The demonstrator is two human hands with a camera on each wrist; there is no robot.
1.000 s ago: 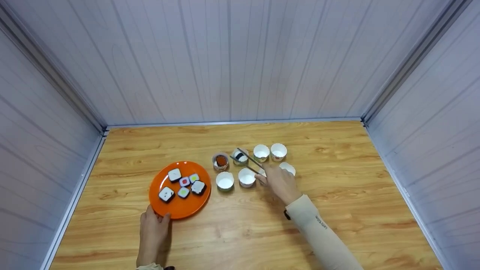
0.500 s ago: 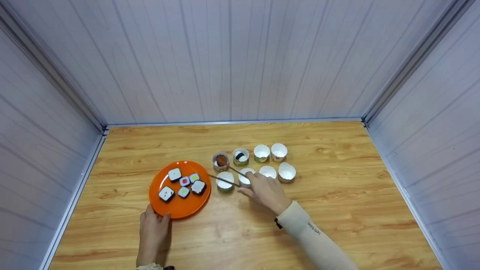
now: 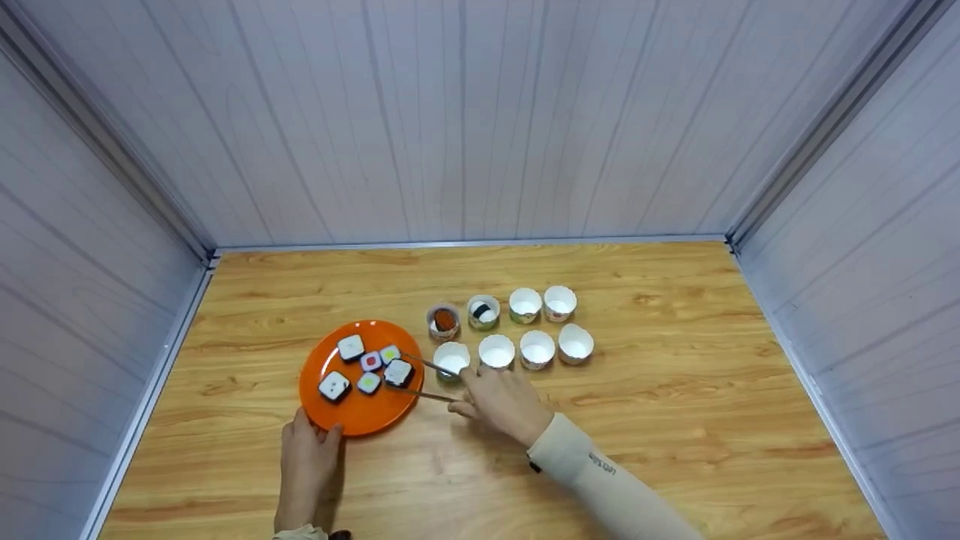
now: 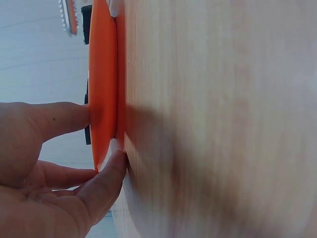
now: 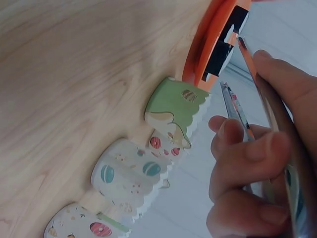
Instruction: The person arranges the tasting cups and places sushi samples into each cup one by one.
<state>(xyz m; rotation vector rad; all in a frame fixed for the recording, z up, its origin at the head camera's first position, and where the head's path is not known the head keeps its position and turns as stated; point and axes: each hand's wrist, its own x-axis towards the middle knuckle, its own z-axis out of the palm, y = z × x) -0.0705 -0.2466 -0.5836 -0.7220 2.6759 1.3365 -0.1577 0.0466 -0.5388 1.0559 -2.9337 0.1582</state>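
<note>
My left hand (image 3: pixel 309 456) grips the near left rim of an orange plate (image 3: pixel 360 420), and the left wrist view shows fingers on both sides of that rim (image 4: pixel 101 74). Several sushi pieces lie on the plate, among them white ones with dark sides (image 3: pixel 334 386) and smaller ones with coloured centres (image 3: pixel 370 361). In my right hand (image 3: pixel 504 401) is a pair of slim metal tongs (image 3: pixel 431 395) with serrated tips. The tongs' arms are spread over the plate's right side, one on either side of a white sushi piece (image 3: pixel 398 373).
Right of the plate stand two rows of paper cups (image 3: pixel 496 352). One back cup holds a brown-orange piece (image 3: pixel 445 320), and its neighbour a white piece with a black band (image 3: pixel 481 310). Pale panel walls (image 3: pixel 465 127) enclose the wooden table (image 3: pixel 675 390).
My right hand has moved left and toward the front with the spread tongs, from over the back cups to the plate. The left hand has stayed at the rim.
</note>
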